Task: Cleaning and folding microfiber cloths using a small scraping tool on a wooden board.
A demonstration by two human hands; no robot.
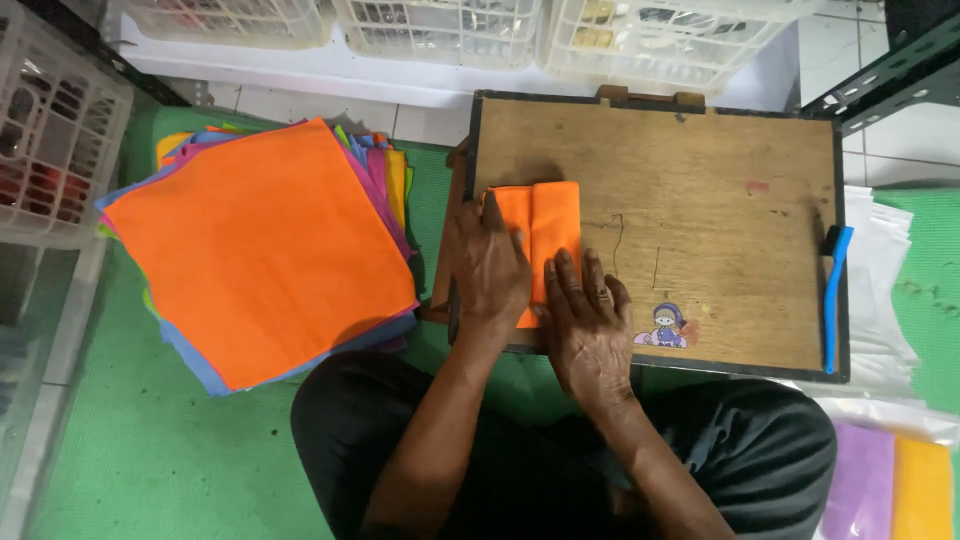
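A folded orange cloth (pixel 553 218) lies on the left part of a wooden board (pixel 700 200). My left hand (pixel 490 268) presses flat on the cloth's left half, fingers pointing away from me. My right hand (pixel 587 318) lies flat on the cloth's near right corner and the board beside it. Neither hand grips anything. To the left, a stack of square cloths (pixel 262 245) rests on the green mat, with an orange one on top and blue, purple and yellow edges showing beneath.
A blue-handled tool (pixel 835 290) lies along the board's right edge, with white plastic bags (pixel 880 280) beside it. Bagged purple and orange cloths (pixel 890 480) sit at the lower right. White plastic crates (pixel 450 30) line the back and left. A small cartoon sticker (pixel 665 326) marks the board.
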